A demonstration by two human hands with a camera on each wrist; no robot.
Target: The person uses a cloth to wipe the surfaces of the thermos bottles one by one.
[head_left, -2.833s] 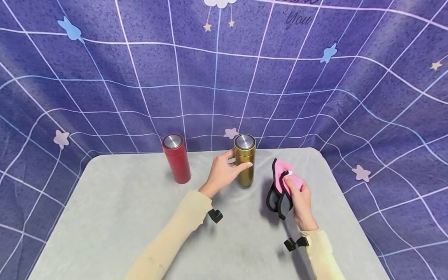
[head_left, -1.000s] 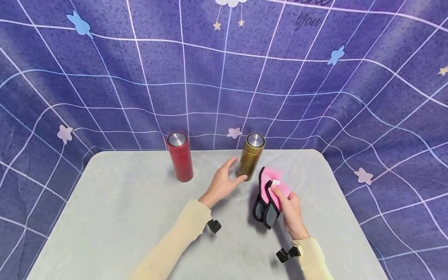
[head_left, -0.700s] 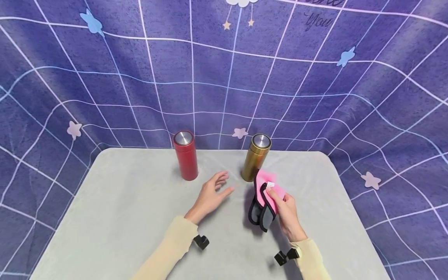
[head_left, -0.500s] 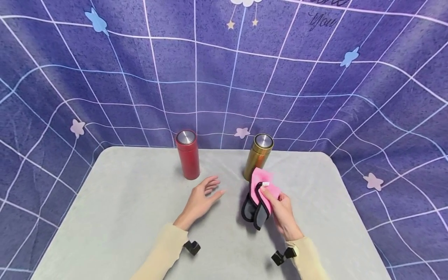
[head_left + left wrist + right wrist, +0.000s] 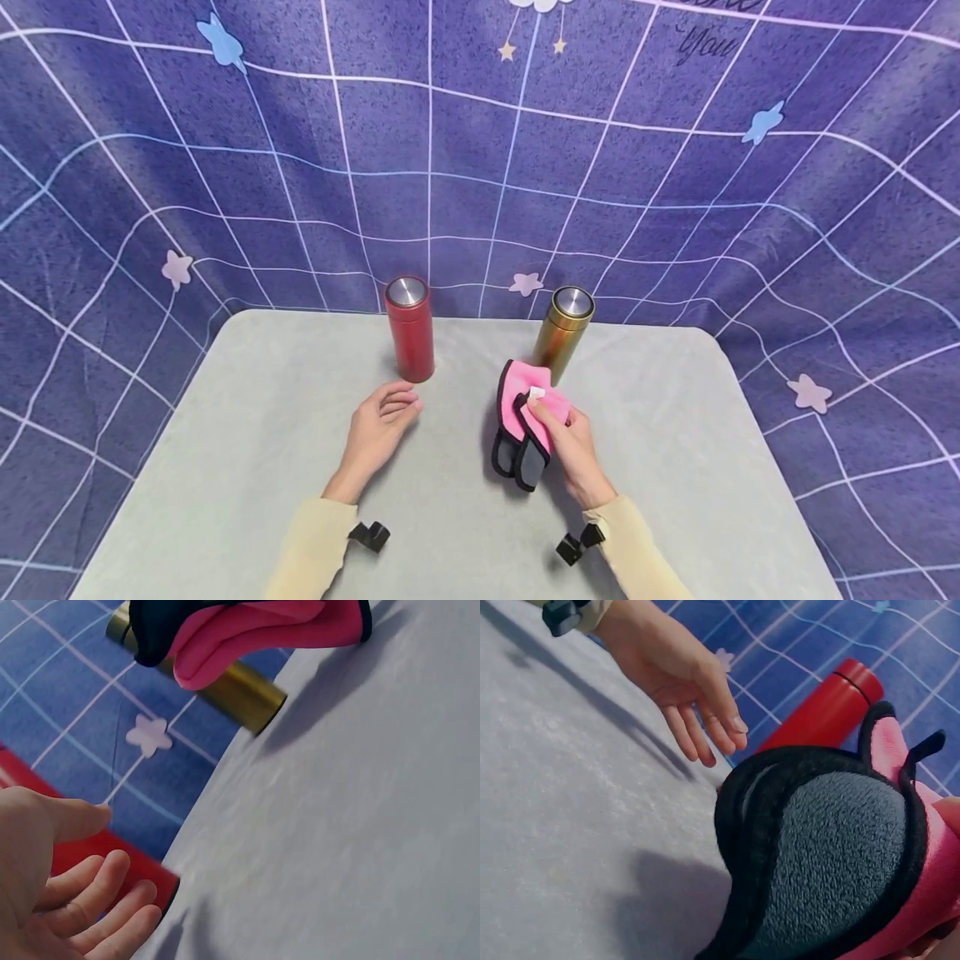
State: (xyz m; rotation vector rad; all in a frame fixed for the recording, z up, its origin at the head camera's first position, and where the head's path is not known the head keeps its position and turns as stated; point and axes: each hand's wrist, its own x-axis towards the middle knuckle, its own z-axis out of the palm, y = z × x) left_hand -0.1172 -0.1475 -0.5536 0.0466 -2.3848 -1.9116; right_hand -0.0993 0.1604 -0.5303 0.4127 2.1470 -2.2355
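The right hand (image 5: 576, 457) pinches a folded pink cloth item (image 5: 517, 383) with black edging and grey pads, held above the table. In the right wrist view the grey pad (image 5: 840, 847) fills much of the picture. The left hand (image 5: 372, 433) holds nothing, its fingers loosely bent, just in front of the red bottle (image 5: 413, 342). In the left wrist view the left hand (image 5: 82, 885) overlaps the red bottle (image 5: 67, 855); contact cannot be told. The gold bottle (image 5: 561, 337) stands upright behind the pink item, its lower part partly hidden.
Both bottles are near the back edge of a pale grey table (image 5: 465, 533). A purple-blue curtain (image 5: 480, 208) with grid lines and stars hangs behind and beside it. Each wrist bears a small black device.
The left hand has let go of the gold bottle and moved left to the red bottle, its fingers drawing closer together. The right hand has carried the pink item left, in front of the gold bottle.
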